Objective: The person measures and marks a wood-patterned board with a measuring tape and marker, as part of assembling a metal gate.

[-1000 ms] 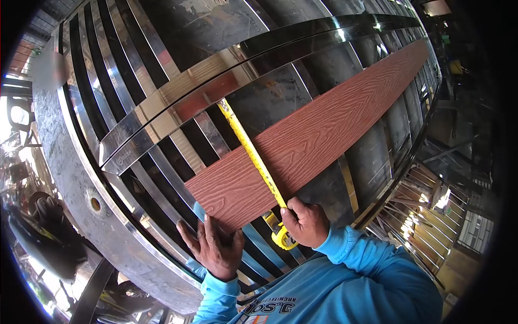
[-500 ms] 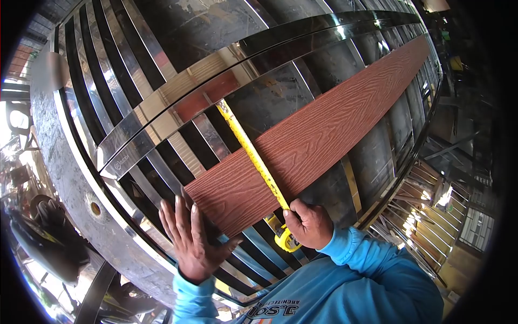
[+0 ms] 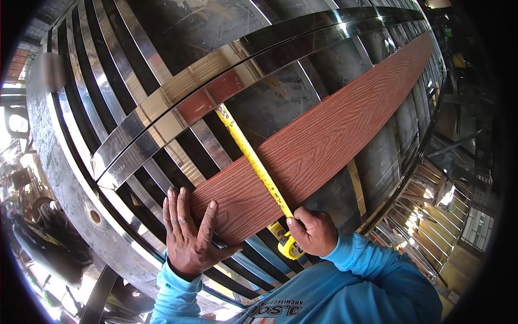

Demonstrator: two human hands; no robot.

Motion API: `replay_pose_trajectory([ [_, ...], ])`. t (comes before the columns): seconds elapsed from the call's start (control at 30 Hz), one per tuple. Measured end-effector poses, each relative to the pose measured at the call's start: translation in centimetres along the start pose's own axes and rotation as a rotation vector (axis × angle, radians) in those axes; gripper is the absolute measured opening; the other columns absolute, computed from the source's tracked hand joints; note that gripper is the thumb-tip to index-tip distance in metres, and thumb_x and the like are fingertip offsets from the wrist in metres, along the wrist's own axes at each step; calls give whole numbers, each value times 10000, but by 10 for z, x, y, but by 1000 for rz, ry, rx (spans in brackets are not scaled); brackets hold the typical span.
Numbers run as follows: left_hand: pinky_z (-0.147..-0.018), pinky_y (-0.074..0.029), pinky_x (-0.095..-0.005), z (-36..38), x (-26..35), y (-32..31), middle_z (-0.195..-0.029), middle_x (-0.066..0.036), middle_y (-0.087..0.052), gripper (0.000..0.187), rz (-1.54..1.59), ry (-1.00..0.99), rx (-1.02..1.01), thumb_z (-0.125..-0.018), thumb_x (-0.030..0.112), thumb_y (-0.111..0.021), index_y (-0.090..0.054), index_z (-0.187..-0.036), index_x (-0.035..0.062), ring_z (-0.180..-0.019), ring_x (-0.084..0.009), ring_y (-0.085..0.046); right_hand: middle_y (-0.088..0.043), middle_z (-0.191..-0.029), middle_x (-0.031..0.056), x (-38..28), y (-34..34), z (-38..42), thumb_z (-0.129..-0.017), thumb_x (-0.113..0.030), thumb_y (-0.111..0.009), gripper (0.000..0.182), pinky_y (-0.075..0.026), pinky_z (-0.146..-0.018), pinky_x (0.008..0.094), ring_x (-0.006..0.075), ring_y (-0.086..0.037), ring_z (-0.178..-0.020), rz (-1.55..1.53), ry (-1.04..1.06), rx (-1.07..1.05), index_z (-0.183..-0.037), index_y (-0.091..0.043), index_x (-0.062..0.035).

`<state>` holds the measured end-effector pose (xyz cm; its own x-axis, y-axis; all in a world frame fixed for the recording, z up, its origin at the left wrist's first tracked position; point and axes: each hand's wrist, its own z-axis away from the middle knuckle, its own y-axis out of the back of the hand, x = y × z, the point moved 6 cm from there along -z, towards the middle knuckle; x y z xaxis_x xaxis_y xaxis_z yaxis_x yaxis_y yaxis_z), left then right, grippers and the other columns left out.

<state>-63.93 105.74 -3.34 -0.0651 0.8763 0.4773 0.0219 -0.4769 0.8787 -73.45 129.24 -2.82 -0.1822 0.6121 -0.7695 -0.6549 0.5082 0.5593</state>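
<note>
The long reddish-brown wooden board [image 3: 324, 135] lies across the shiny metal bars [image 3: 162, 113] and blocks the middle of the frame. The yellow tape measure [image 3: 251, 156] crosses it. Dark narrow gaps [image 3: 100, 70] between bars at upper left look too thin for a hand. Above the board, the bars lie bare.

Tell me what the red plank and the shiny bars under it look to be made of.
Red plank: likely fibre-cement or composite board, matte, with too-regular embossed wood grain; could be painted timber. Shiny bars: polished metal, probably stainless steel, mirror-reflecting the plank.
</note>
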Motion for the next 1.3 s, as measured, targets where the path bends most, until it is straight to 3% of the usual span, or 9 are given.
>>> replay_pose_trajectory([
  [0.57,-1120,-276,-692,-2,0,0,-1515,-318,-329,1466,22,9,-7,-235,581,-964,-362,-1535,267,-1397,-561,-326,-595,-656,196,8,4,-3,-976,-175,-619,170,-451,-481,415,398,-611,-581,-28,-41,-54,-889,-557,-42],
  [1.07,-1113,-273,-691,-4,0,4,-1495,-314,-353,1422,40,11,-20,-227,543,-971,-413,-1496,230,-1394,-559,-330,-584,-640,121,22,-3,0,-1007,-218,-599,226,-440,-507,349,242,-579,-538,-283,-197,-117,-878,-587,-33],
  [1.3,-1115,-270,-691,-4,1,5,-1492,-317,-354,1408,44,17,-39,-249,556,-967,-410,-1499,227,-1392,-560,-331,-591,-664,124,24,-2,-2,-1016,-231,-588,237,-457,-535,343,238,-585,-561,-310,-203,-150,-893,-597,-29],
])
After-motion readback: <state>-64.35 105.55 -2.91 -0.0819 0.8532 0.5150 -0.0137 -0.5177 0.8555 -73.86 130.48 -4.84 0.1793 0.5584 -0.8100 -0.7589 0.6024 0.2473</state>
